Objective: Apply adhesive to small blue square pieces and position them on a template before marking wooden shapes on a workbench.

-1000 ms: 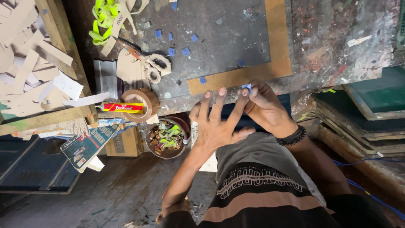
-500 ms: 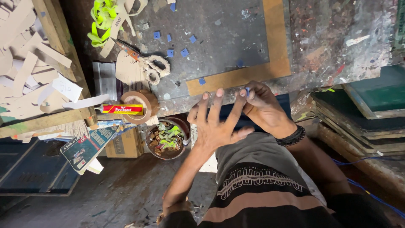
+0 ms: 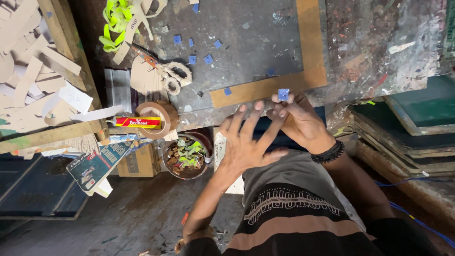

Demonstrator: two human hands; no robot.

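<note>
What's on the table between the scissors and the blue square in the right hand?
In the head view, one small blue square lies between the scissors and the held square.

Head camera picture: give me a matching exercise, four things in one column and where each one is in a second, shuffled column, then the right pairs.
Things:
1. small blue square
2. scissors
3. roll of brown tape
4. dark bowl of scraps

Places:
A. below the table edge, left of the left hand
B. pinched in the fingers of the right hand
C. at the table's front edge, with a yellow and red glue tube across it
D. lying on the table beside cardboard cut-outs

Pairs: 1-B, 2-D, 3-C, 4-A
</note>
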